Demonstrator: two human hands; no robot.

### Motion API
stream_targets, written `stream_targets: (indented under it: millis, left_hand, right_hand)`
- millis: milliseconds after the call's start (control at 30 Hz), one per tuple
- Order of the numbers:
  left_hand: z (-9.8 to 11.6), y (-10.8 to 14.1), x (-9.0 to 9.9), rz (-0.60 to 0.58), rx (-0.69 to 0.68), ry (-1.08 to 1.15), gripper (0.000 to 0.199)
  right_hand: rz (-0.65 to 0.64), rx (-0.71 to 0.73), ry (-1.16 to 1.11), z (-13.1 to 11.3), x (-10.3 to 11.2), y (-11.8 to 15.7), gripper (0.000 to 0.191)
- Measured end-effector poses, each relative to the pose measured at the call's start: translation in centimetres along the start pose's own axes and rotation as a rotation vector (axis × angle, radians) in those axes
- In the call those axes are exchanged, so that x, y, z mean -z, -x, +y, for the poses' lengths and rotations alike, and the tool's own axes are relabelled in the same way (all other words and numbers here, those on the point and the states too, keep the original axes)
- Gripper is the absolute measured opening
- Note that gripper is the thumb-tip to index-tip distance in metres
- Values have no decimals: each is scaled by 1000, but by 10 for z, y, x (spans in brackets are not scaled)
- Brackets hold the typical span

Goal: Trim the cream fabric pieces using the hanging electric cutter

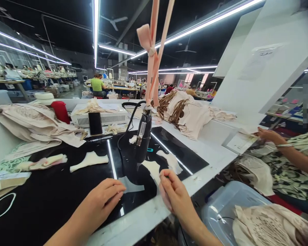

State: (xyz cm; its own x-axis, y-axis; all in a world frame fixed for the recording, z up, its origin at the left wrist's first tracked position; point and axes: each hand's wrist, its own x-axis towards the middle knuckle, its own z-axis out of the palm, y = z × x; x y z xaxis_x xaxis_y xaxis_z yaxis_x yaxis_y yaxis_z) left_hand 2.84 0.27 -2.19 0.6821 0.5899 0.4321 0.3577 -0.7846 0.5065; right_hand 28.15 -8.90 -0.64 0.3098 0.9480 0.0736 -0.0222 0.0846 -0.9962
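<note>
My left hand [102, 201] rests low over the black board [66, 194], fingers loosely stretched, their tips at the left end of a grey translucent curved piece [135, 185]. My right hand [176, 196] is closed in a pinch on a thin pinkish fabric piece [165, 198], which hangs over the table's front edge. Just behind its fingers lies a cream cut piece [152, 168]. Between the hands, a black corded hand tool [143, 138] hangs tip down from peach straps [152, 61]. Other pale cut pieces [89, 160] [170, 161] lie left and right of the tool.
A phone [95, 123] leans against a white vented box [102, 119]. Beige fabric piles lie at left [33, 123] and back right [192, 112]. A clear plastic bin [220, 201] stands below the table's right side. A co-worker's hand [269, 135] handles cloth at right.
</note>
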Motion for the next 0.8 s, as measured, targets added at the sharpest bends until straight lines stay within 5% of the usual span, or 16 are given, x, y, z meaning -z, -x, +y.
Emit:
stream_targets:
  millis: [133, 267, 433, 800]
  left_hand:
    - [22, -2, 3, -87, 160, 360, 27]
    - [40, -5, 4, -135, 346, 717, 38]
    - [47, -8, 2, -101, 571, 1026, 41]
    - [39, -12, 12, 20, 725, 1059, 45]
  right_hand:
    - [-214, 1, 34, 9, -40, 19, 46]
    - [-307, 60, 143, 12, -53, 27, 42]
    - [-292, -29, 139, 8, -55, 28, 43]
    - [-421, -359, -110, 29, -22, 26, 58]
